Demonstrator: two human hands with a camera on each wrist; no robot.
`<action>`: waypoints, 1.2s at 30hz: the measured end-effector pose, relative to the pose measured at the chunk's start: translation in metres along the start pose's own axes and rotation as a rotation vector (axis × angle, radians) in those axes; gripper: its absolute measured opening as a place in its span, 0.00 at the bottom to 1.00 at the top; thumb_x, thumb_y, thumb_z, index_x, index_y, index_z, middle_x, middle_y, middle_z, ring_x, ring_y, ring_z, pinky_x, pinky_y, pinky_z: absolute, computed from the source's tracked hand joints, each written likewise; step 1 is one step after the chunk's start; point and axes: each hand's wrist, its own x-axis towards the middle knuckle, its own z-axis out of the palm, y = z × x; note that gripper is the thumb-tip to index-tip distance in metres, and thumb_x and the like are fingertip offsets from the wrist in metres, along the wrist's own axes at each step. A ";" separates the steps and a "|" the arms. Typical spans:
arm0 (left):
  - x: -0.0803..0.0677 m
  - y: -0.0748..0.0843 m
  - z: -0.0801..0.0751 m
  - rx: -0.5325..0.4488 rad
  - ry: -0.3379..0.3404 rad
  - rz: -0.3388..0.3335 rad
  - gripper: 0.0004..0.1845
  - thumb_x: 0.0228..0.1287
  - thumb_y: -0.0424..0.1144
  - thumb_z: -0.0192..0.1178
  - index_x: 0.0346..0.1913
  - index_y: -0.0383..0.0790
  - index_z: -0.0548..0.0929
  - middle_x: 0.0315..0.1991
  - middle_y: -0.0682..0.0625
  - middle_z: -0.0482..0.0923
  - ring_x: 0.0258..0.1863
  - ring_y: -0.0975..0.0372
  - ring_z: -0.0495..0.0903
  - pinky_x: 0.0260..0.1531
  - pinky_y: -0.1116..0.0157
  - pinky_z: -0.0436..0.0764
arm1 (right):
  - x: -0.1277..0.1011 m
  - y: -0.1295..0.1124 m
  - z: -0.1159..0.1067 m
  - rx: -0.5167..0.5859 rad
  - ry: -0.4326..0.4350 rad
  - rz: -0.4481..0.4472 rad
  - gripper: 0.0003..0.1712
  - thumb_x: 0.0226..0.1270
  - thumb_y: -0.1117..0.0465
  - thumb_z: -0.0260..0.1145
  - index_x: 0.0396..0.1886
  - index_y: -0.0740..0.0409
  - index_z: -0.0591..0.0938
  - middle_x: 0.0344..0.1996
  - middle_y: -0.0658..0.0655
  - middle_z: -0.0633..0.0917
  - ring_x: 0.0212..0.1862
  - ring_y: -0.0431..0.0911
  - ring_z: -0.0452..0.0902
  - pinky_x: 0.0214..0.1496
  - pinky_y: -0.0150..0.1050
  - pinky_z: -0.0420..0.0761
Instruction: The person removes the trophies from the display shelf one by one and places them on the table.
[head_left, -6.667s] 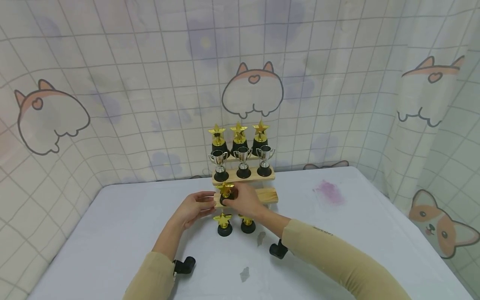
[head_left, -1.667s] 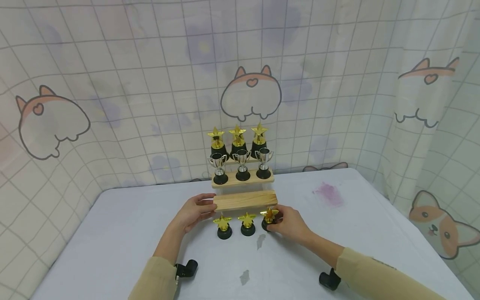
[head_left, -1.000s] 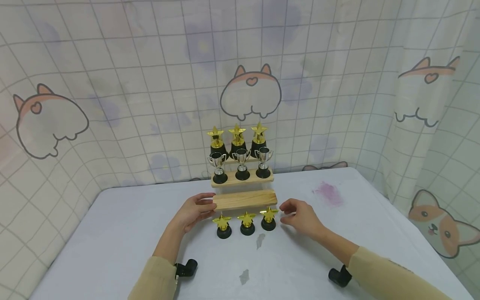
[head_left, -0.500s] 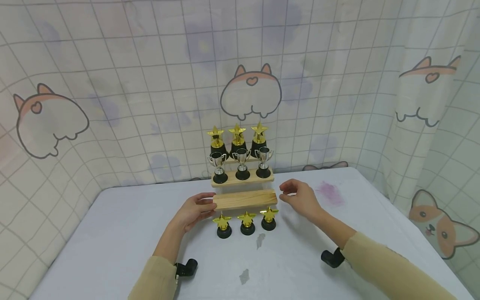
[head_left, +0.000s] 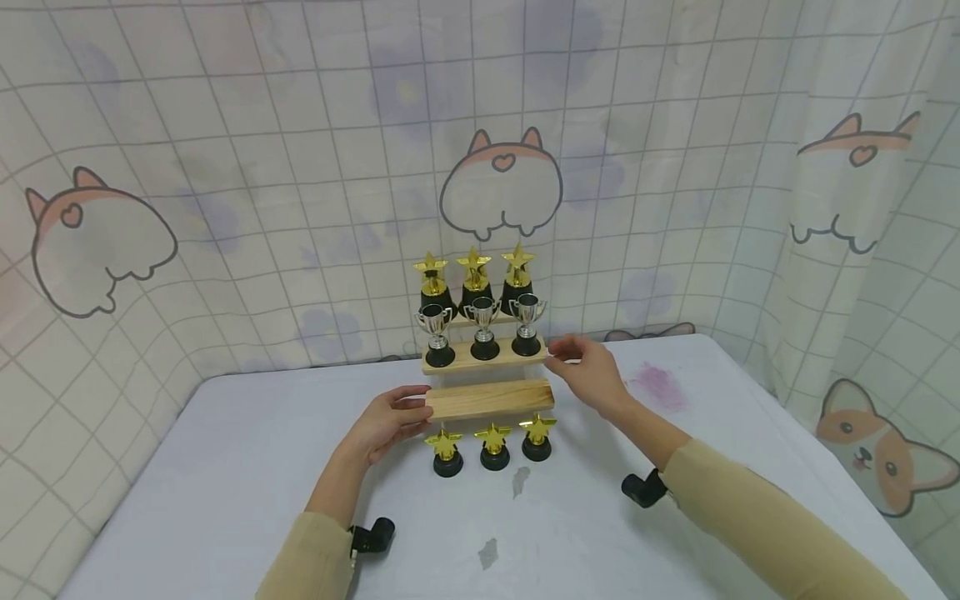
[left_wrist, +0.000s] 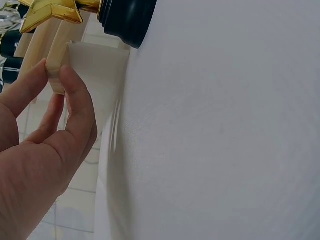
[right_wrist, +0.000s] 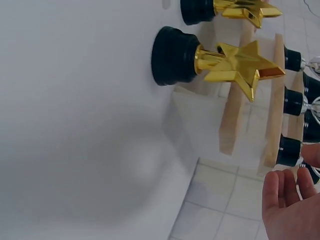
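Observation:
In the head view, my left hand (head_left: 386, 425) pinches the left end of the lowest wooden shelf board (head_left: 491, 400); the left wrist view shows thumb and fingers on that end. My right hand (head_left: 592, 379) is at the right end of the middle shelf board (head_left: 472, 360), close to the rightmost silver cup trophy (head_left: 527, 321). Its fingers are loosely bent with nothing seen gripped; whether a fingertip touches the board or cup is unclear. Three gold star trophies stand on the table before the lowest board, the rightmost star trophy (head_left: 537, 437) nearest my right arm.
Two other silver cups (head_left: 483, 327) share the middle board. Behind them, three larger gold star trophies (head_left: 475, 279) stand on the top board. A white-covered table (head_left: 262, 467) spreads around the rack, with a patterned curtain (head_left: 300, 208) behind.
My right hand took a star trophy from the lowest board, set it at the right of the table row and released it, then moved up beside the middle board. My left hand stayed put.

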 end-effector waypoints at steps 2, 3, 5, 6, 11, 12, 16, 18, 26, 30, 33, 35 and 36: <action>0.000 0.000 0.000 -0.003 0.002 -0.004 0.29 0.68 0.27 0.66 0.70 0.31 0.72 0.60 0.34 0.75 0.49 0.55 0.84 0.54 0.58 0.85 | 0.004 -0.003 0.000 0.006 0.007 -0.009 0.16 0.72 0.60 0.70 0.53 0.64 0.82 0.48 0.61 0.85 0.54 0.55 0.81 0.58 0.49 0.83; 0.000 0.000 0.000 -0.003 0.002 -0.005 0.29 0.68 0.27 0.66 0.70 0.31 0.72 0.60 0.34 0.74 0.49 0.54 0.84 0.54 0.58 0.85 | 0.006 -0.003 0.001 0.009 0.008 -0.017 0.16 0.72 0.60 0.70 0.53 0.64 0.81 0.48 0.61 0.85 0.54 0.54 0.81 0.58 0.49 0.83; 0.000 0.000 0.000 -0.003 0.005 -0.008 0.29 0.68 0.27 0.66 0.70 0.31 0.72 0.60 0.34 0.74 0.49 0.54 0.84 0.54 0.58 0.85 | 0.010 -0.006 0.001 0.018 0.012 -0.021 0.16 0.72 0.60 0.70 0.53 0.64 0.81 0.49 0.61 0.84 0.54 0.54 0.81 0.58 0.48 0.83; 0.000 0.000 0.000 -0.006 0.007 -0.010 0.29 0.68 0.27 0.66 0.70 0.31 0.72 0.60 0.34 0.75 0.49 0.54 0.84 0.53 0.58 0.85 | 0.012 -0.007 0.002 0.021 0.015 -0.021 0.16 0.72 0.60 0.70 0.53 0.63 0.81 0.49 0.61 0.84 0.54 0.54 0.81 0.57 0.48 0.83; 0.001 -0.001 -0.001 -0.007 0.012 -0.012 0.29 0.67 0.26 0.67 0.70 0.33 0.73 0.59 0.35 0.76 0.49 0.53 0.84 0.52 0.58 0.86 | 0.019 -0.012 0.005 0.052 0.022 -0.022 0.17 0.72 0.60 0.70 0.55 0.64 0.80 0.50 0.61 0.83 0.54 0.55 0.80 0.57 0.48 0.83; 0.001 -0.001 -0.001 -0.005 0.011 -0.009 0.29 0.67 0.26 0.66 0.70 0.32 0.73 0.59 0.35 0.76 0.49 0.53 0.84 0.52 0.58 0.86 | 0.021 -0.013 0.006 0.058 0.022 -0.022 0.18 0.71 0.61 0.70 0.55 0.64 0.80 0.50 0.61 0.83 0.54 0.55 0.80 0.57 0.48 0.83; 0.002 -0.002 -0.001 -0.002 0.006 -0.004 0.29 0.67 0.26 0.66 0.70 0.32 0.73 0.59 0.35 0.76 0.49 0.53 0.84 0.52 0.57 0.86 | 0.026 -0.014 0.010 0.065 0.028 -0.018 0.20 0.71 0.60 0.71 0.57 0.65 0.79 0.52 0.62 0.82 0.55 0.55 0.78 0.59 0.47 0.81; 0.002 -0.003 -0.001 0.001 0.002 0.000 0.29 0.68 0.26 0.66 0.70 0.32 0.72 0.59 0.34 0.76 0.49 0.53 0.84 0.53 0.57 0.86 | 0.029 -0.014 0.012 0.065 0.029 -0.014 0.22 0.71 0.60 0.71 0.58 0.65 0.78 0.53 0.62 0.81 0.56 0.55 0.78 0.61 0.47 0.81; 0.002 -0.001 -0.002 -0.005 -0.004 -0.005 0.29 0.68 0.27 0.66 0.70 0.31 0.72 0.59 0.34 0.75 0.49 0.54 0.84 0.54 0.57 0.85 | 0.035 -0.016 0.016 0.066 0.022 -0.016 0.22 0.71 0.60 0.71 0.59 0.65 0.77 0.53 0.63 0.81 0.57 0.55 0.77 0.61 0.47 0.81; 0.002 0.000 -0.002 0.000 -0.010 -0.002 0.29 0.68 0.27 0.66 0.71 0.31 0.71 0.60 0.34 0.75 0.48 0.55 0.84 0.55 0.57 0.84 | 0.037 -0.016 0.018 0.057 0.024 -0.025 0.20 0.71 0.60 0.71 0.56 0.65 0.78 0.51 0.63 0.82 0.56 0.56 0.79 0.59 0.47 0.82; 0.001 0.000 -0.001 0.002 -0.013 0.000 0.29 0.69 0.27 0.66 0.71 0.31 0.71 0.60 0.34 0.74 0.48 0.55 0.84 0.55 0.56 0.84 | 0.038 -0.016 0.019 0.055 0.024 -0.027 0.19 0.71 0.60 0.71 0.55 0.65 0.79 0.50 0.63 0.83 0.55 0.55 0.80 0.58 0.47 0.83; 0.001 0.001 -0.001 0.001 -0.013 -0.001 0.29 0.69 0.27 0.66 0.71 0.31 0.71 0.60 0.34 0.74 0.48 0.55 0.84 0.55 0.56 0.84 | 0.038 -0.015 0.020 0.054 0.022 -0.027 0.18 0.71 0.61 0.71 0.54 0.65 0.80 0.50 0.62 0.83 0.55 0.55 0.80 0.57 0.46 0.84; 0.001 0.001 0.000 0.000 -0.012 -0.001 0.29 0.69 0.27 0.66 0.71 0.31 0.71 0.60 0.34 0.74 0.48 0.56 0.84 0.56 0.56 0.84 | 0.038 -0.015 0.020 0.055 0.021 -0.027 0.17 0.71 0.61 0.71 0.54 0.65 0.80 0.50 0.62 0.84 0.55 0.55 0.81 0.57 0.46 0.84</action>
